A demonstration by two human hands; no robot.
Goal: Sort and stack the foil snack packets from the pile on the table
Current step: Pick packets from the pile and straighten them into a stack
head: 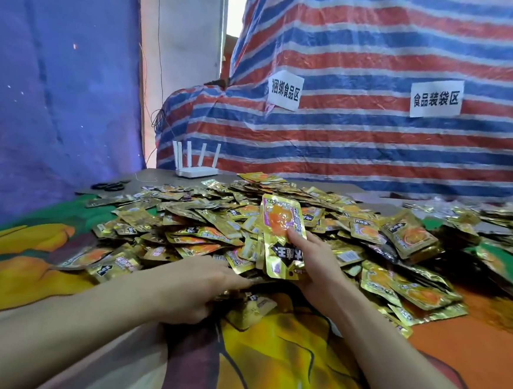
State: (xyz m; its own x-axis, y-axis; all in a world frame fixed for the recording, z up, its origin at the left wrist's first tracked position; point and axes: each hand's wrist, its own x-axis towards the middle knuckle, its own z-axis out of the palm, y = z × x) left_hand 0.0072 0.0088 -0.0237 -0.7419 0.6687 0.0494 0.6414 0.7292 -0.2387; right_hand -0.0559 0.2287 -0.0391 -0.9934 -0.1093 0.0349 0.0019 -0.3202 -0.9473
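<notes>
Centre of the frame: right hand [320, 260] curled round a small sheaf of gold foil packets [281, 236], thumb pressed across the front one. Sheaf held upright, orange window uppermost, black label lower down beside the thumb. Held just above the near middle of the pile [204, 221].

Pile spread across the middle of the frame, from left of centre out to the right edge, with packets flat, tilted and overlapping every way.

Lower centre-left: left hand [199, 285] laid palm down at the pile's near edge, fingers stretched rightward and touching the nearest packets. Cannot tell whether anything is gripped, the underside being hidden.

Under everything, a bench draped in a printed cloth [297, 366] of orange, yellow and green.

At the far left corner of the bench, a white router [196, 171] with upright antennas; lower left of it, black scissors [108, 186], apart from the pile.

Filling the upper right, a red, white and blue striped tarpaulin [375, 148], with a white paper sign [285, 89] near the top centre and a second sign [436, 98] further right.

Upper left, a blue sheet [58, 86].
</notes>
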